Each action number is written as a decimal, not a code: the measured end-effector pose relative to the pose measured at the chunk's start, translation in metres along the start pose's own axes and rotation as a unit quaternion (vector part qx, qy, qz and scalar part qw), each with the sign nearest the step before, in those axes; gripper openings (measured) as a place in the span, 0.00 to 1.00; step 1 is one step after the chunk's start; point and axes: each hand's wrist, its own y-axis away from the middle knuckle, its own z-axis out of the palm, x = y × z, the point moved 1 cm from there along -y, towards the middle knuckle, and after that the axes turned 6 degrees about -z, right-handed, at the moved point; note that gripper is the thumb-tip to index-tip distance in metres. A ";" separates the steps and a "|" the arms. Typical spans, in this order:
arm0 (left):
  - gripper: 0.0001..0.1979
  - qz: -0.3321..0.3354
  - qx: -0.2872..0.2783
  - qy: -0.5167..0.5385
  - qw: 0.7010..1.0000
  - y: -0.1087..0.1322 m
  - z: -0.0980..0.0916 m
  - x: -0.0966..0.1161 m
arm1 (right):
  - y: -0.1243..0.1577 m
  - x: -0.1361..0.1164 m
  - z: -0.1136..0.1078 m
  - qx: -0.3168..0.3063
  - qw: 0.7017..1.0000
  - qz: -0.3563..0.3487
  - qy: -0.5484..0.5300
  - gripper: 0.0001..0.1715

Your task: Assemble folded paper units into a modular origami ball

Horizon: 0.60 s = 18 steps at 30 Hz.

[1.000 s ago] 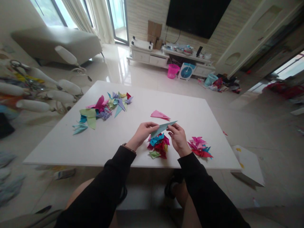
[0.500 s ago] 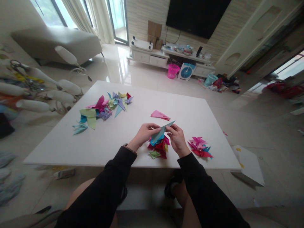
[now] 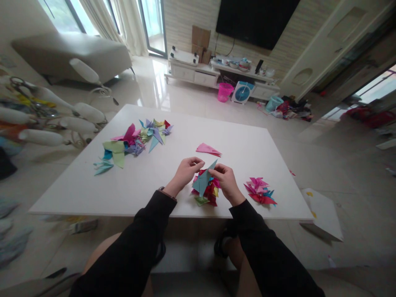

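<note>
A pale blue-green folded paper [image 3: 201,181] with pointed ends is pinched between the thumb and fingers of my right hand [image 3: 225,179]. It is tilted, one point up and away from me, its wide part low over a pile of colourful folded papers [image 3: 213,194]. My left hand [image 3: 187,171] is just left of it, thumb and forefinger slightly apart, holding nothing. Beyond my hands a pink folded paper stack [image 3: 208,149] lies flat on the white table [image 3: 161,177]. To the right of my right hand sits a small heap of pink, red and blue folded papers [image 3: 260,192].
A long spread of multicoloured folded papers [image 3: 133,140] covers part of the table's left side. A lamp with white shades [image 3: 43,137] stands by the left edge. Beside the right edge, a white box-like object [image 3: 324,214] is on the floor.
My left hand has let go of the blue-green paper and drawn slightly left. The paper has swung more upright in my right hand, its lower end coming down toward me.
</note>
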 end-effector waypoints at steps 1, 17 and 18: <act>0.14 -0.008 0.010 0.012 1.000 0.000 0.000 0.001 | 0.000 0.000 -0.001 0.004 1.000 -0.004 0.000 0.12; 0.15 -0.101 -0.146 -0.011 0.984 0.009 0.000 0.002 | -0.010 0.000 -0.015 0.077 0.995 -0.054 -0.025 0.14; 0.15 -0.099 -0.152 -0.020 0.983 0.009 -0.001 0.002 | -0.011 0.001 -0.017 0.080 0.995 -0.053 -0.026 0.14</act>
